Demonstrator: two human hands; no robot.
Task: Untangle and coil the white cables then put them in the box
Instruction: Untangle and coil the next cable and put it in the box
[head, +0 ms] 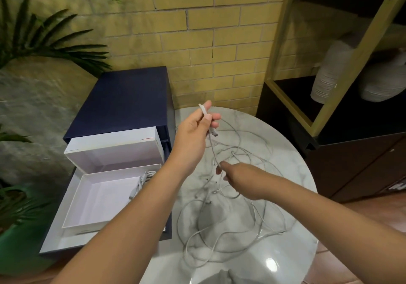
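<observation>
A tangle of white cables (230,224) lies spread over the round marble table (292,174). My left hand (193,130) is raised above the table and pinches one cable near its plug end, the plug hanging just below my fingers. That cable runs down to my right hand (237,176), which pinches it lower, just above the tangle. An open white box (87,209) sits to the left, with one coiled white cable (142,180) in its far right corner.
The white box lid (114,149) stands behind the box on a grey tray. A dark blue case (123,99) is behind that. A dark shelf unit (351,130) with white vases stands right. Palm leaves (44,42) hang left.
</observation>
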